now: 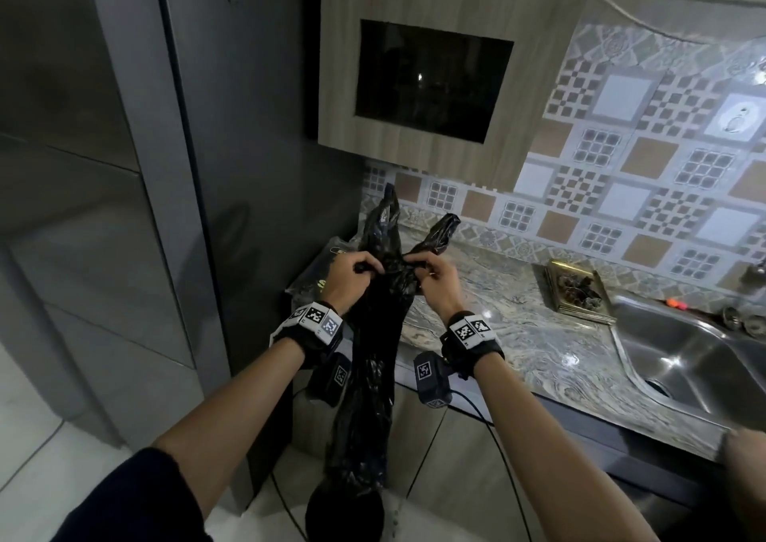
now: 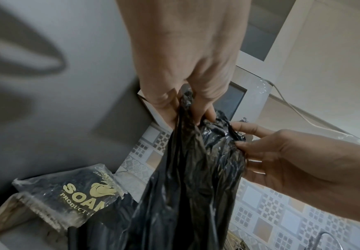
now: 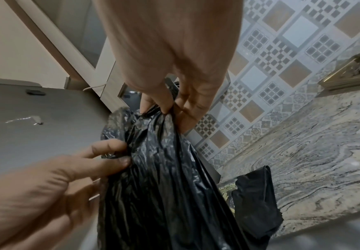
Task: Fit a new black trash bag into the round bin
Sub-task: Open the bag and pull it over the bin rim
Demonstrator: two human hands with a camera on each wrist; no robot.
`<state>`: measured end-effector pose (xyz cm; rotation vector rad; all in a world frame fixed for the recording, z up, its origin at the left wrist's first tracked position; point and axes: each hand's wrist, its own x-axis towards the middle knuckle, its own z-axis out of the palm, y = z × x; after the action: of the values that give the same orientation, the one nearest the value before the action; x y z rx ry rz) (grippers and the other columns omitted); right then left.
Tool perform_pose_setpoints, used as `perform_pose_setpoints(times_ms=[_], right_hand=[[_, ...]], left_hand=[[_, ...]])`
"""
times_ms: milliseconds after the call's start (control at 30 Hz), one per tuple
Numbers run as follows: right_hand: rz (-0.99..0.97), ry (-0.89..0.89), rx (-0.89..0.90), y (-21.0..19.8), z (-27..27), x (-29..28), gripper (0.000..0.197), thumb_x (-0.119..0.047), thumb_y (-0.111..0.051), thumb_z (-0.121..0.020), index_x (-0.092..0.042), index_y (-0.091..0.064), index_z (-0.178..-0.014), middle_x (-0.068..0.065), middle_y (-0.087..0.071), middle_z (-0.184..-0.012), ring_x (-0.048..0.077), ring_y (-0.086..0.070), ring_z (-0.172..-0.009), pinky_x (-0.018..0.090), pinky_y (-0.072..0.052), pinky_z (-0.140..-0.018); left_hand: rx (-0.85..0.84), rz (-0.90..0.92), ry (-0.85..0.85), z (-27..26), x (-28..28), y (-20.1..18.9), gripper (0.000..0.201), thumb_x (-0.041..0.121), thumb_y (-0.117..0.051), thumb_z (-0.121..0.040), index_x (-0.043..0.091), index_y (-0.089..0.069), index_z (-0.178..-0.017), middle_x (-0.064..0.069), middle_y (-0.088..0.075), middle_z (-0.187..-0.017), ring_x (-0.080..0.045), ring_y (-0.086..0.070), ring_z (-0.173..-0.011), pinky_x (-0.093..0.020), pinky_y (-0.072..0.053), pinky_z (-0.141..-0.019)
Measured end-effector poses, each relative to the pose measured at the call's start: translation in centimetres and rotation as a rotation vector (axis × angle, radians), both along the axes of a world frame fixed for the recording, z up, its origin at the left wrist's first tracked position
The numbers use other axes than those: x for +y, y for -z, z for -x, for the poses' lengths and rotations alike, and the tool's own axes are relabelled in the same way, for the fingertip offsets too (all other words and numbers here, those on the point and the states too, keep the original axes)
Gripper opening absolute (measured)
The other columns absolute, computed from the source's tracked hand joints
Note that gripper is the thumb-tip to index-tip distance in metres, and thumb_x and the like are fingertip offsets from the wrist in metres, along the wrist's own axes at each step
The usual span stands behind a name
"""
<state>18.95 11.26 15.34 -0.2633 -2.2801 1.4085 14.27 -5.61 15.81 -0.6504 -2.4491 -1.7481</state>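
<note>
Bag held up in front of the counter, both hands at its bunched neck: left hand pinching one side of the plastic between thumb and fingers, right hand pinching the other side, the two grips close together, almost touching. Step in hand, as judged: finding and parting the mouth before the fit into the bin. Best done by rubbing the two layers apart with the fingertips, then drawing the hands sideways, away from each other, slowly enough not to tear the thin film; handles kept free above the grip. Long axis near vertical; two handles pointing up and away toward the tiled wall, closed bottom hanging straight down toward the floor. Dark round shape directly under the bag's lower end, possibly the bin, too dim to confirm. Pack of spare bags lying on the counter's left corner beside the fridge. Sink well apart to the right.
</note>
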Motion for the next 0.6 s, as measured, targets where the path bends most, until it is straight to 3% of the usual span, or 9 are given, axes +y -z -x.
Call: perform_pose_setpoints(times_ms=[67, 167, 233, 367, 467, 600], right_hand=[[-0.037, -0.007, -0.034, 1.2, 0.2, 0.0, 0.052, 0.004, -0.048, -0.091, -0.04, -0.071, -0.077, 0.014, -0.072, -0.088, 0.03, -0.062, -0.072, 0.054, -0.055, -0.069], [-0.061, -0.034, -0.094, 3.9, 0.0, -0.2, 0.032, 0.006, -0.053, -0.089, -0.018, -0.074, -0.089, 0.014, -0.072, -0.096, 0.03, -0.067, -0.088, 0.045, -0.056, -0.08], [-0.057, -0.049, -0.162, 6.4, 0.0, -0.4, 0.023, 0.004, -0.059, -0.087, -0.009, -0.074, -0.097, 0.01, -0.07, -0.091, 0.03, -0.066, -0.086, 0.044, -0.056, -0.082], [-0.079, -0.066, -0.286, 13.4, 1.3, -0.6, 0.028, 0.001, -0.063, -0.082, -0.014, -0.073, -0.103, 0.001, -0.067, -0.091, 0.028, -0.067, -0.09, 0.05, -0.056, -0.084], [-0.087, -0.05, -0.352, 18.6, 2.6, -1.2, 0.031, 0.001, -0.061, -0.08, -0.016, -0.074, -0.102, 0.002, -0.072, -0.095, 0.026, -0.07, -0.094, 0.048, -0.057, -0.086], [-0.063, 0.069, -0.443, 26.4, 4.0, -1.8, 0.031, 0.001, -0.064, -0.079, -0.025, -0.074, -0.094, 0.003, -0.076, -0.093, 0.022, -0.071, -0.087, 0.042, -0.059, -0.081]], left_hand=[[-0.039, 0.036, -0.019, 0.1, 0.3, 1.3, 0.035, -0.007, -0.055, -0.084, 0.022, -0.074, -0.082, -0.004, -0.073, -0.092, -0.026, -0.068, -0.09, -0.038, -0.054, -0.082], [-0.124, 0.101, -0.046, 0.0, 0.5, 4.6, 0.03, -0.001, -0.059, -0.086, 0.016, -0.074, -0.105, -0.002, -0.072, -0.105, -0.017, -0.065, -0.102, -0.03, -0.052, -0.09], [-0.204, 0.12, -0.021, 0.1, 0.4, 7.6, 0.033, 0.002, -0.062, -0.086, 0.016, -0.07, -0.116, -0.002, -0.07, -0.116, -0.017, -0.063, -0.109, -0.031, -0.052, -0.094], [-0.336, 0.195, 0.039, 1.0, -0.1, 14.3, 0.047, 0.003, -0.063, -0.086, 0.019, -0.06, -0.13, -0.001, -0.063, -0.13, -0.018, -0.058, -0.12, -0.027, -0.051, -0.093], [-0.405, 0.209, 0.071, 2.3, -0.4, 19.1, 0.05, 0.0, -0.063, -0.086, 0.016, -0.058, -0.133, -0.003, -0.063, -0.129, -0.019, -0.059, -0.119, -0.012, -0.047, -0.081], [-0.465, 0.226, 0.11, 4.0, -0.7, 26.5, 0.05, -0.005, -0.061, -0.084, 0.014, -0.06, -0.13, -0.006, -0.063, -0.131, -0.017, -0.059, -0.119, -0.015, -0.041, -0.093]])
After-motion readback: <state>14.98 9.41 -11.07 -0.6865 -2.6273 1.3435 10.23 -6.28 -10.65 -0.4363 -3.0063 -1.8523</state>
